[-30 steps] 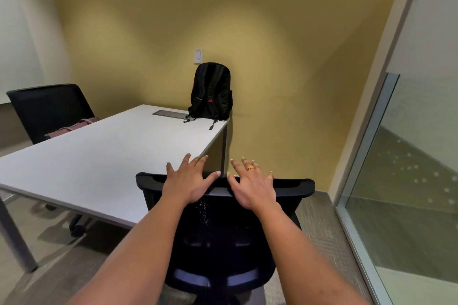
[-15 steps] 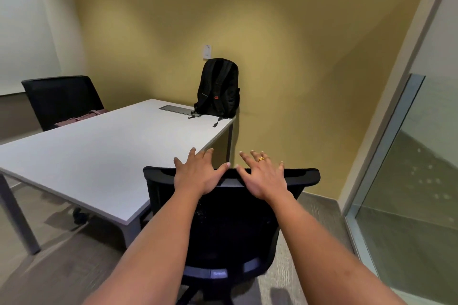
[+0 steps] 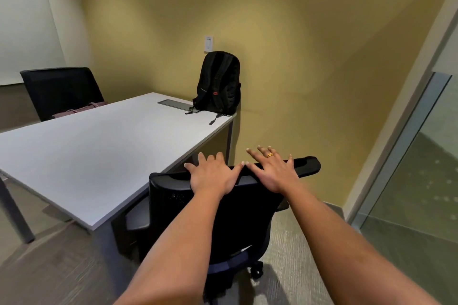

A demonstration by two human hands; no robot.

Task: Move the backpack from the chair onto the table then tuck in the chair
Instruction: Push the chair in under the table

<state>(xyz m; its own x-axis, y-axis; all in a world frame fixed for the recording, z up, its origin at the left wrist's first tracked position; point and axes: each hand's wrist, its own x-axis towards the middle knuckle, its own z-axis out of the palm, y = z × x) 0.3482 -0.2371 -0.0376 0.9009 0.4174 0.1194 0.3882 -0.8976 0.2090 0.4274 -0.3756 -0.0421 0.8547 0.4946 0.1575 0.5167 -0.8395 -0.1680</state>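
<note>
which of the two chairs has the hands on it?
The near chair at the table's front corner: both hands, left and right, lie flat on its backrest top. The far chair stands untouched across the table.

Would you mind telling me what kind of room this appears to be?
Most likely a small office meeting room. A long white table with a cable hatch set in its top has black office chairs on either side, one under both hands and another opposite, and a glass partition closes the right side.
</note>
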